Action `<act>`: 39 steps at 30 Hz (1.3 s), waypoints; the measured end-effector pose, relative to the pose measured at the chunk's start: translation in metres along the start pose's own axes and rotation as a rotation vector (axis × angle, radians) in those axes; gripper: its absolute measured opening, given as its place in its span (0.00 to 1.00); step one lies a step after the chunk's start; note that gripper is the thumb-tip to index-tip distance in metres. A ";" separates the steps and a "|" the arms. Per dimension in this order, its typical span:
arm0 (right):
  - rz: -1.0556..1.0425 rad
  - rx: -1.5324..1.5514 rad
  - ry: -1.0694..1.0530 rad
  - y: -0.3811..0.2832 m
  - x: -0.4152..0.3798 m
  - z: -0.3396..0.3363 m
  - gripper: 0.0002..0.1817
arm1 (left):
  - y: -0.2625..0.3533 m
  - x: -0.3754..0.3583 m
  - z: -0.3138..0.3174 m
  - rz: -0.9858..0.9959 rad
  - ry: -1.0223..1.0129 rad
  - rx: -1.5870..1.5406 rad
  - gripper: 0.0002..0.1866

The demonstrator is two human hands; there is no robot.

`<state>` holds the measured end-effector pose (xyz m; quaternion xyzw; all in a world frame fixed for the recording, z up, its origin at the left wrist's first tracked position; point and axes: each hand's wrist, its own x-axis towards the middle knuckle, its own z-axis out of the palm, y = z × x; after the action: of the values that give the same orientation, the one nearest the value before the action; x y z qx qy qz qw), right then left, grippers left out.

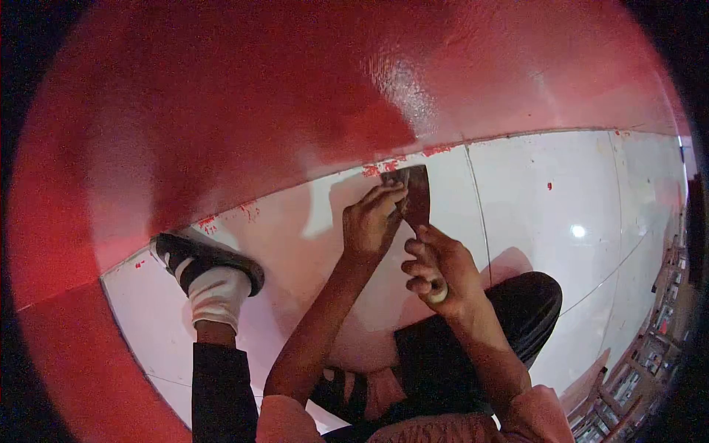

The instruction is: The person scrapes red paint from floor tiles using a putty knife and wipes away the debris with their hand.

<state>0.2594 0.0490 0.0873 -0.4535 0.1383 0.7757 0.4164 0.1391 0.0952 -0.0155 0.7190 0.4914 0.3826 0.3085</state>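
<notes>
Below the glossy red wall [281,88], the right hand [450,269] gripped a pale-ended, broad, dark flat-bladed tool [419,193] near the wall's flecked base over smooth white tiles [546,192], the left hand [373,214] bunched narrowly at its blade, hold uncertain, the shirt's block lettering [458,427] not clearly legible.
</notes>
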 end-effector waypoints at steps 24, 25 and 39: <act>-0.009 0.112 -0.202 -0.008 -0.006 -0.037 0.04 | -0.018 -0.016 -0.011 -0.068 0.113 0.327 0.29; -0.033 0.110 -0.233 -0.013 -0.010 -0.047 0.04 | -0.017 -0.022 -0.007 -0.173 0.169 0.452 0.31; -0.653 0.326 -0.257 -0.098 -0.058 -0.099 0.06 | 0.076 0.029 0.174 0.054 -0.569 -0.249 0.41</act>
<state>0.4075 0.0205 0.0964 -0.3006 0.0549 0.6206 0.7221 0.3302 0.0854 -0.0363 0.7667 0.3154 0.2314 0.5091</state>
